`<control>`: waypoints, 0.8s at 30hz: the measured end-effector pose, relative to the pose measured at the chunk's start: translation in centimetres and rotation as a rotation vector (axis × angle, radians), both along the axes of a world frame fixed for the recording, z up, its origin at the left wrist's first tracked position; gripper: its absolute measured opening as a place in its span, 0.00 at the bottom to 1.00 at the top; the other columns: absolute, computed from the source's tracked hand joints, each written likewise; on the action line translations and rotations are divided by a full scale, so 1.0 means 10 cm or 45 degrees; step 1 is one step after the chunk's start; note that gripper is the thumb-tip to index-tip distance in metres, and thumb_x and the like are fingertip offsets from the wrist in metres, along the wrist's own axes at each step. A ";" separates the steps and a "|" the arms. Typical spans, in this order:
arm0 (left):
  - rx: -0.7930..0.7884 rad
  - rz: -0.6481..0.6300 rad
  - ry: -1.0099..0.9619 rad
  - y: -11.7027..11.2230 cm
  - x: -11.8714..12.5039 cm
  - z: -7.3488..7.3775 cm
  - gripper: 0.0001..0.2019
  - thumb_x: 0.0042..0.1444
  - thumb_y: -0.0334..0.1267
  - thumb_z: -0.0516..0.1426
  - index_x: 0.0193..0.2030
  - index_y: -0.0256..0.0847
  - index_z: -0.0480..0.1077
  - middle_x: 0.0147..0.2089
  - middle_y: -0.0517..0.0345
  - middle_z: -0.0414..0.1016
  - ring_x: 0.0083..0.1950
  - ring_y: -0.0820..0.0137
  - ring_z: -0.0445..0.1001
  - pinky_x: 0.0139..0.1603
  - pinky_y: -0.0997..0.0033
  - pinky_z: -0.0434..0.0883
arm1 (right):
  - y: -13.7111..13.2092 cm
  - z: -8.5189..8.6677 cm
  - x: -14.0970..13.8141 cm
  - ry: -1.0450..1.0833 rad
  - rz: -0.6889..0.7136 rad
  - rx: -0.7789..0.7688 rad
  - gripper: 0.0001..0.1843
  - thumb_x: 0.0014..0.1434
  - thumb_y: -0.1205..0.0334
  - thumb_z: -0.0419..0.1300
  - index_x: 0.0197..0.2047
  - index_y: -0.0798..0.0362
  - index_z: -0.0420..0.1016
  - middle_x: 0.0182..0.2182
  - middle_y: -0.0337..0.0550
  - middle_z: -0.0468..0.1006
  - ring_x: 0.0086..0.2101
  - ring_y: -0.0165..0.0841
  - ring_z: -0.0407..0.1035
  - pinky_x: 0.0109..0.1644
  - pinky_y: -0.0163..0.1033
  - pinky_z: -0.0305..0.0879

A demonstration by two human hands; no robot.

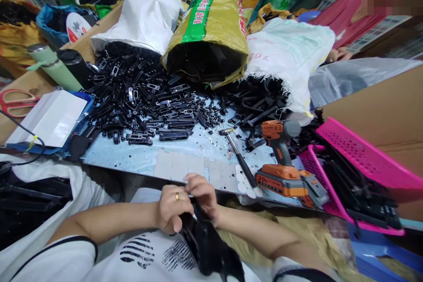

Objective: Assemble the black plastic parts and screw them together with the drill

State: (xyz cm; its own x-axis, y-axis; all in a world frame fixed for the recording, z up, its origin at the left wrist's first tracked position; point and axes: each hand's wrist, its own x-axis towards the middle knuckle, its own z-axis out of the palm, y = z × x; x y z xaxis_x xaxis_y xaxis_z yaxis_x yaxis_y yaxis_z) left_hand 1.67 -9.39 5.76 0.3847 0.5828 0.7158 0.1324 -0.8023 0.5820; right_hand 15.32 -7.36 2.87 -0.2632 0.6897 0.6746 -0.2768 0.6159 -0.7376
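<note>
Close to my body, in front of the table edge, a long black plastic part point(209, 246) slants down across my shirt. Its upper end is between both hands. My left hand point(173, 207), with a ring on one finger, is closed on its left side. Curled over the top end from the right is my right hand point(204, 194), also closed on it. The fingers cover that end, so its details cannot be made out. Beyond the hands, grey cardboard pieces point(180, 165) lie flat on the blue table point(132, 156).
A hammer point(241, 158) and an orange cordless drill point(280, 163) lie right of centre. Pink baskets point(363, 154) hold black parts. Small black parts point(139, 92) are heaped below a yellow sack point(211, 22). Left are scissors point(18, 101) and bottles point(54, 66). Another person point(346, 13) is at upper right.
</note>
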 end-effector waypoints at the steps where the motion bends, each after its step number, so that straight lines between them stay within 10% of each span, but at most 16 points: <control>1: 0.067 0.046 -0.006 0.00 0.03 -0.08 0.35 0.61 0.61 0.32 0.34 0.37 0.70 0.24 0.53 0.69 0.28 0.70 0.70 0.30 0.70 0.67 | 0.00 -0.12 -0.10 0.033 -0.164 -0.075 0.26 0.63 0.42 0.31 0.47 0.46 0.61 0.40 0.47 0.68 0.41 0.37 0.67 0.46 0.49 0.63; 5: 0.386 0.328 0.267 0.25 -0.09 -0.45 0.32 0.58 0.63 0.40 0.54 0.41 0.67 0.41 0.48 0.74 0.46 0.62 0.72 0.42 0.64 0.70 | 0.53 -0.41 -0.24 -0.315 -0.297 -0.106 0.27 0.62 0.40 0.32 0.53 0.45 0.59 0.52 0.48 0.64 0.53 0.41 0.61 0.54 0.54 0.59; 10: 0.318 0.584 0.975 0.90 -0.44 -0.83 0.19 0.60 0.49 0.52 0.53 0.43 0.68 0.45 0.47 0.74 0.50 0.61 0.70 0.51 0.58 0.66 | 2.14 -0.34 -0.21 -1.066 -0.450 0.164 0.19 0.64 0.51 0.45 0.50 0.53 0.66 0.51 0.53 0.68 0.54 0.41 0.58 0.58 0.49 0.54; 15: 0.201 0.638 1.161 1.28 -0.56 -0.82 0.19 0.58 0.44 0.56 0.54 0.41 0.67 0.49 0.46 0.72 0.55 0.57 0.66 0.54 0.52 0.61 | 3.51 -0.21 -0.50 -1.669 -0.657 0.408 0.19 0.62 0.66 0.46 0.55 0.57 0.65 0.56 0.55 0.64 0.53 0.45 0.55 0.52 0.49 0.55; 19: -0.042 0.939 1.094 1.50 -0.74 -0.62 0.18 0.61 0.41 0.52 0.57 0.39 0.64 0.52 0.45 0.70 0.57 0.58 0.64 0.56 0.53 0.60 | 3.95 -0.19 -0.67 -1.813 -0.667 0.444 0.16 0.60 0.69 0.49 0.50 0.58 0.68 0.56 0.56 0.62 0.53 0.47 0.55 0.50 0.49 0.55; 24: -0.267 1.120 1.221 2.10 -1.25 -0.54 0.16 0.56 0.24 0.48 0.49 0.37 0.68 0.61 0.41 0.62 0.64 0.55 0.56 0.57 0.52 0.59 | 3.83 -0.14 -0.54 -1.540 -0.383 0.352 0.09 0.60 0.62 0.54 0.42 0.57 0.69 0.51 0.55 0.69 0.47 0.41 0.63 0.51 0.48 0.57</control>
